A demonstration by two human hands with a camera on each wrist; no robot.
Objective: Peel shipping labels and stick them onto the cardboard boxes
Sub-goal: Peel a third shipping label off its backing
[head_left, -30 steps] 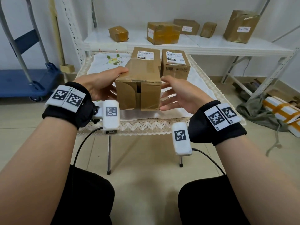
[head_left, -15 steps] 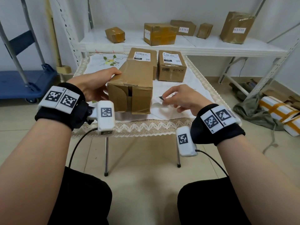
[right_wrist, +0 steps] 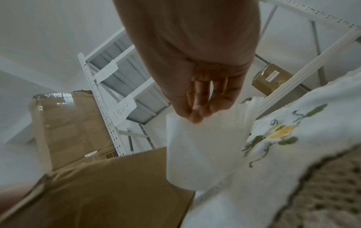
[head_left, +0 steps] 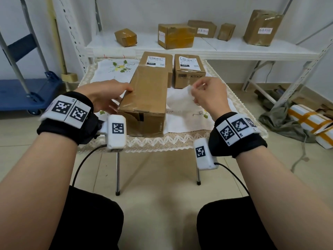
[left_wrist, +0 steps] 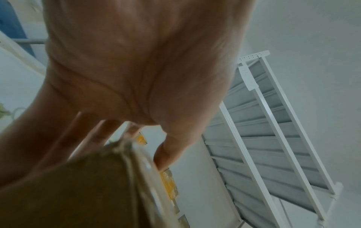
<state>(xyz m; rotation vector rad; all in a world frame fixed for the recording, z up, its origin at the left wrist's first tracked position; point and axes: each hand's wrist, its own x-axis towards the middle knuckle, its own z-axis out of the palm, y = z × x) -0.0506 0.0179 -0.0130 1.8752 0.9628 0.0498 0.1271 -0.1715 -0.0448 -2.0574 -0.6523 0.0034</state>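
A long, unlabelled cardboard box (head_left: 147, 98) lies on the cloth-covered table (head_left: 180, 139). My left hand (head_left: 122, 98) holds its left top edge, thumb on top and fingers down the side; the left wrist view shows the thumb (left_wrist: 166, 154) at the box's taped edge (left_wrist: 87, 192). To the box's right, my right hand (head_left: 191, 89) pinches a white label sheet (head_left: 178, 100) by its top corner, lifted off the cloth. The right wrist view shows the fingertips (right_wrist: 195, 115) on the sheet (right_wrist: 203, 151) beside the box (right_wrist: 117, 192).
Two labelled boxes (head_left: 155, 64) (head_left: 189, 69) stand at the back of the table. A white shelf (head_left: 198, 49) behind holds several more boxes. A blue cart (head_left: 27, 91) is on the left. Wrapped bundles (head_left: 310, 123) lie on the floor at right.
The box has come down onto the table with my left hand still on it. My right hand let go of the box, took the label sheet from the cloth and raised it.
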